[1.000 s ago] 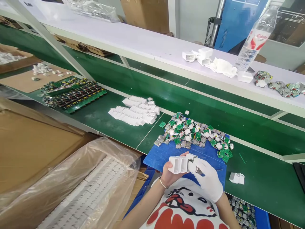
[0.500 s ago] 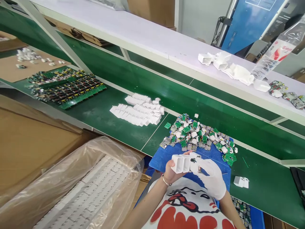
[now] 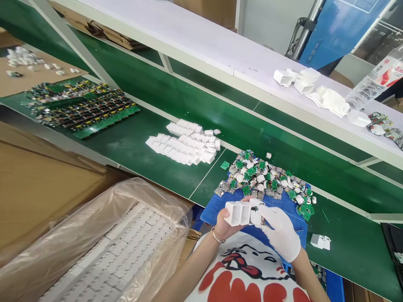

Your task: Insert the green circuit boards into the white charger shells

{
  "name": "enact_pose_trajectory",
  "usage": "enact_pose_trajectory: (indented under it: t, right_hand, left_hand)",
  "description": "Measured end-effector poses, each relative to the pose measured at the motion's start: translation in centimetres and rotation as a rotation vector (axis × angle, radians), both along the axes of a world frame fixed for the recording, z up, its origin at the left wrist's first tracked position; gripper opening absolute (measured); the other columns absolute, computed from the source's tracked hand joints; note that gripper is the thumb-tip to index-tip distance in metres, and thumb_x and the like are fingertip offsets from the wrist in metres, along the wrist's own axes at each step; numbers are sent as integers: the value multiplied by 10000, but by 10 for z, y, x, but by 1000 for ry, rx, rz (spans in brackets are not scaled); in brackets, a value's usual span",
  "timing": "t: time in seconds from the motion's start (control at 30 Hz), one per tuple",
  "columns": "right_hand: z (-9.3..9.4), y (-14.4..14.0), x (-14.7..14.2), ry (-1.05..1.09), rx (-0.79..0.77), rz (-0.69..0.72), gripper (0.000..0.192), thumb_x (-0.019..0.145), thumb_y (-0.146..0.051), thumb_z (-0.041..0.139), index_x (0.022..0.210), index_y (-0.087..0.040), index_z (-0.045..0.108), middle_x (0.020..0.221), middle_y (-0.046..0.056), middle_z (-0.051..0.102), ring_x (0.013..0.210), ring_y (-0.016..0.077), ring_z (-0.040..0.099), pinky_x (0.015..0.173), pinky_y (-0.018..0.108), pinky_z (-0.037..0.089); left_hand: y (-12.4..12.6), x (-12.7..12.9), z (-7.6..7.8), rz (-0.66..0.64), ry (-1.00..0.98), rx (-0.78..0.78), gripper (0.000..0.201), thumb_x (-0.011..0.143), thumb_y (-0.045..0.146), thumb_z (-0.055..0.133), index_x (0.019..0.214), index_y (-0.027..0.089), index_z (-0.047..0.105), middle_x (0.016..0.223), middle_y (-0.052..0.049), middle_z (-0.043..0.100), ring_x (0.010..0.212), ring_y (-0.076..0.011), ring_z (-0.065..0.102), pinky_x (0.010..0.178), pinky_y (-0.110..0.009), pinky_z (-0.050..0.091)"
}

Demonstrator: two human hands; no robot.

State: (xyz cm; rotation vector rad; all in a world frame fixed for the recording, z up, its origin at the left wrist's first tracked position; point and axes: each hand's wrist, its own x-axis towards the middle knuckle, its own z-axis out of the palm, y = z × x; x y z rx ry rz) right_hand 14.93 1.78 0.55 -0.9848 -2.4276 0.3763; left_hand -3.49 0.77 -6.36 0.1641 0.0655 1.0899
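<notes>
My left hand, bare with a thin bracelet, grips a row of white plastic shells held side by side above the blue board. My right hand wears a white glove and pinches a small circuit module at the right end of that row. A heap of green circuit modules lies just beyond both hands on the blue board. One lone white shell rests on the green belt to the right of my gloved hand.
Rows of white shells lie on the green belt, with circuit board panels far left. A bag-lined carton of white shells stands at lower left. The white shelf carries shells, a cloth and a water bottle.
The view has drifted, so everything sits a little further right and lower. My hands stay together at the row of shells, and the module has gone deeper into the end shell.
</notes>
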Motion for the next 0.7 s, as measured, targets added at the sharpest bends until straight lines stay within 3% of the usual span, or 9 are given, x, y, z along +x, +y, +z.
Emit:
enact_pose_trajectory:
  t: [0.2,0.47,0.7]
  right_hand:
    - [12,4,-4,59,-55,29,479,889,-181,449,1359,-271,424,1120,51,650,910,194,612,782,324,526]
    - [4,-3,-2,-56,15,-9,395,866,-141,447,1249,-197,524,1070,107,653,898,230,598,766,359,518]
    - [12,8,2,-67,-20,89,404,871,-145,454,1267,-197,517,1107,99,654,909,223,611,787,359,516]
  left_hand:
    - [-1,1,4,-22,-41,-4,657,527,329,514,1153,145,587,1100,-121,638,1089,-375,528,904,-503,360]
    - [-4,3,-2,2,-13,-36,604,563,362,544,1137,182,599,1091,-104,637,1091,-358,523,904,-495,360]
    - [-10,2,-1,-14,-40,-42,600,646,435,522,1194,192,551,1152,-92,612,1130,-318,504,955,-482,337]
